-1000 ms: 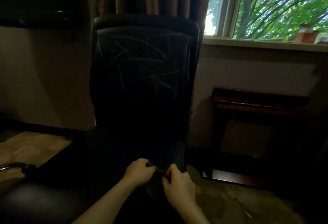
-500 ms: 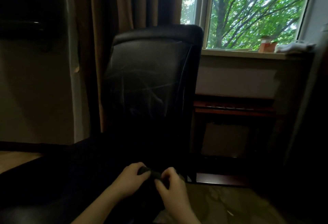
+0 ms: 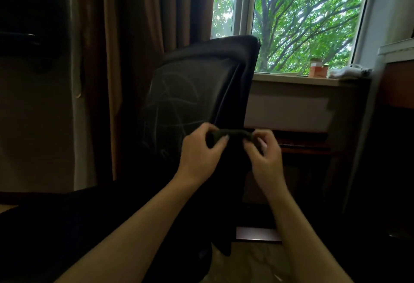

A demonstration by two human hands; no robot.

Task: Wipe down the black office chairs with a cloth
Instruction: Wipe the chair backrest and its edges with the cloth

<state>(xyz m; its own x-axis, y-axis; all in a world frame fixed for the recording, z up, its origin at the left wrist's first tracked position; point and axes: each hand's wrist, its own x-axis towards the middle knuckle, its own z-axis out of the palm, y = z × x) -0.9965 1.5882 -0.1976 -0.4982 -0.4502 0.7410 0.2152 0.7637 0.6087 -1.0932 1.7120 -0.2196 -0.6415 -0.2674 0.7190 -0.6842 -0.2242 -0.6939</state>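
Curtains point(image 3: 134, 58) hang brown behind the black office chair point(image 3: 201, 94), whose backrest carries pale smeared streaks (no writing can be read anywhere). Beside it a window point(image 3: 302, 20) shows green trees, and its sill point(image 3: 291, 80) bears an orange container point(image 3: 318, 71) and something white, too small to tell. Before the backrest's right edge, a dark cloth point(image 3: 230, 133) stretches between both hands: the left hand point(image 3: 201, 150) pinches one end, the right hand point(image 3: 262, 152) pinches the other.
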